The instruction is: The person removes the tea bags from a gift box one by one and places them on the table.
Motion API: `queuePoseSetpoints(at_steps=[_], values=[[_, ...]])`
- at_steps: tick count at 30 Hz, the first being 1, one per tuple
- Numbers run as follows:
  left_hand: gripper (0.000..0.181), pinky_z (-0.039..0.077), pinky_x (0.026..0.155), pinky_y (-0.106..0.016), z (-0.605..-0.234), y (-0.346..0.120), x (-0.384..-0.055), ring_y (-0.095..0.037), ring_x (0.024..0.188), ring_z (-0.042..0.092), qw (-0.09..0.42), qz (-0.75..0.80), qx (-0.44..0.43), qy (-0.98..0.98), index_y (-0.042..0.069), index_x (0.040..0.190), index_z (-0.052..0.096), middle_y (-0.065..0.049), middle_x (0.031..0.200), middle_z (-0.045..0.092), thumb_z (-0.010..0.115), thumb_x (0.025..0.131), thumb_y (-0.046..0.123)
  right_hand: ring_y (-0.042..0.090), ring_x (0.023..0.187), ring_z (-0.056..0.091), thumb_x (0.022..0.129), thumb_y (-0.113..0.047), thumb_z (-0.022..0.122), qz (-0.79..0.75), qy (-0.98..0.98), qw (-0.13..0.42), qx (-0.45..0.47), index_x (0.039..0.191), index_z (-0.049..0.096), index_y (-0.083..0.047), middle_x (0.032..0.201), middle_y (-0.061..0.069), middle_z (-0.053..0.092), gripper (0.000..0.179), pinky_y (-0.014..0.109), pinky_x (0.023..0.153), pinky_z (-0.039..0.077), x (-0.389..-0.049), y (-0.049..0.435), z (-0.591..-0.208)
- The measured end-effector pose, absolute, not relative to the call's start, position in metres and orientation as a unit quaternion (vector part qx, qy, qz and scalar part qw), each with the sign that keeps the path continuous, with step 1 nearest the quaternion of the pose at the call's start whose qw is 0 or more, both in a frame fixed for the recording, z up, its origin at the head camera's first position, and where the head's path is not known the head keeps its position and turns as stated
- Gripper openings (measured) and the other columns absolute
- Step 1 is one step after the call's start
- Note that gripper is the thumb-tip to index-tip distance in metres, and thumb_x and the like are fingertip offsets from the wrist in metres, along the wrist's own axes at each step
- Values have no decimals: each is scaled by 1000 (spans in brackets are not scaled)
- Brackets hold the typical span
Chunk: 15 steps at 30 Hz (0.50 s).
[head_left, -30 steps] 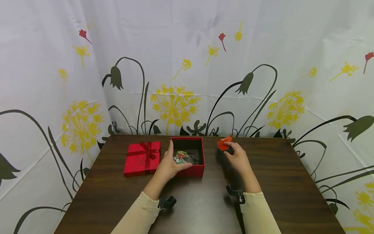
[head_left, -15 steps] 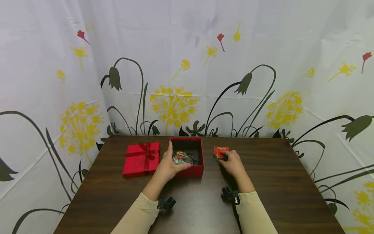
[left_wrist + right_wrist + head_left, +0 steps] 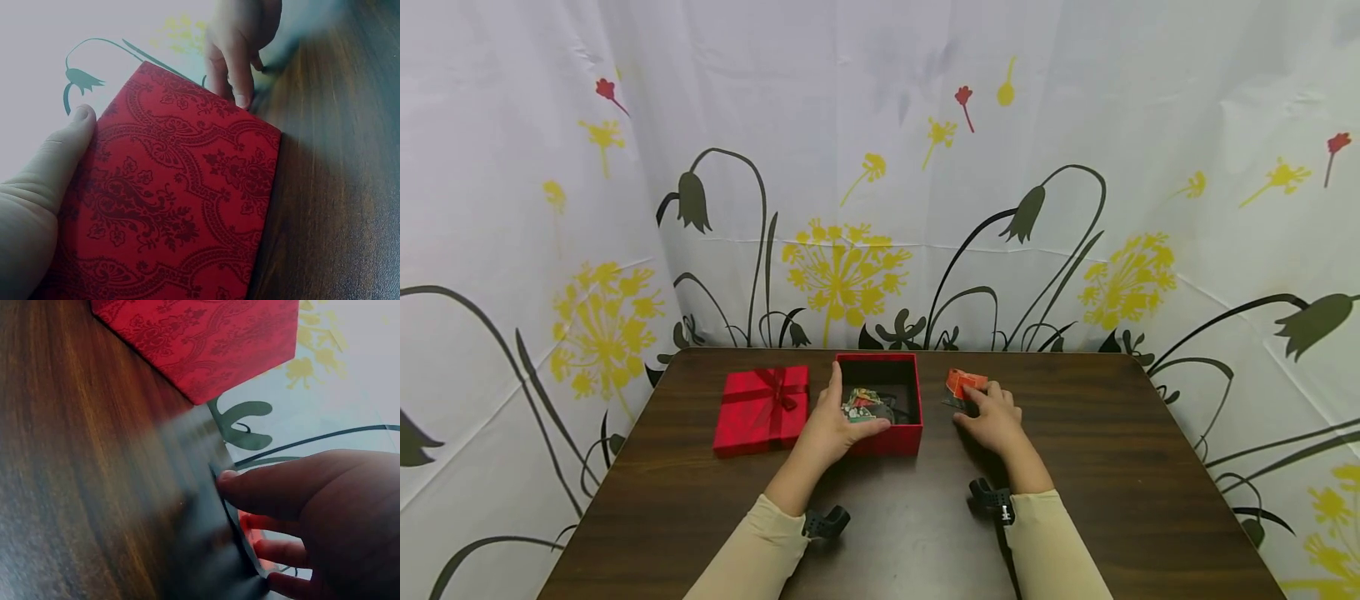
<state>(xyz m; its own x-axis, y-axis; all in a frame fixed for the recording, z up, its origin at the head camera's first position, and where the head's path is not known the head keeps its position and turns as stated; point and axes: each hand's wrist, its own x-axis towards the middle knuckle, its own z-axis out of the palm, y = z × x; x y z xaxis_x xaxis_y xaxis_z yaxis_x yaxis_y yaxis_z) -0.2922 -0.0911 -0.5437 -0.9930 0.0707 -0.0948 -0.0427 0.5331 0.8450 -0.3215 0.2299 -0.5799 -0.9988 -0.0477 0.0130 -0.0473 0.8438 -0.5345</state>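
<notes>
A red patterned box (image 3: 887, 442) without its lid sits in the middle of the table. Inside lie a colourful printed piece (image 3: 863, 400) and dark items, partly hidden. My left hand (image 3: 829, 429) rests on the box's near left corner, thumb (image 3: 74, 134) along one edge and fingers extended by the left wall. Right of the box, low over or on the table, is a small orange-and-dark packet (image 3: 964, 382). My right hand (image 3: 992, 417) holds it, with the thumb (image 3: 256, 487) at its dark edge and the fingers on its orange side.
A red lid with a ribbon bow (image 3: 763, 411) lies left of the box. The dark wooden table (image 3: 1120, 467) ends at a white flower-print curtain (image 3: 880, 167) behind. Each wrist wears a black camera band (image 3: 826, 522).
My right hand has brought the packet left and nearer the box, and lower toward the table. The packet's tilt has changed a little. The left hand stays on the box.
</notes>
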Motion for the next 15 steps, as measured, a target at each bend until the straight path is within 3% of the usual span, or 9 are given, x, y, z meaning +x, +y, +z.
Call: queuePoseSetpoints(at_steps=[6, 15], values=[[148, 40, 122, -71, -544, -91, -291, -51, 157, 40, 63, 486, 3, 872, 27, 178, -2, -27, 176, 28, 96, 73, 65, 48, 152, 37, 100, -38, 77, -265, 963, 9, -44, 156, 61, -23, 167, 16, 47, 60, 69, 101, 34, -320, 230, -585], [147, 40, 121, -72, -544, -91, -292, -52, 158, 38, 58, 481, 5, 875, 28, 178, -1, -27, 177, 27, 96, 74, 65, 46, 158, 29, 101, -41, 76, -269, 962, 21, -43, 159, 58, -27, 177, 12, 37, 62, 69, 106, 28, -321, 229, -584]])
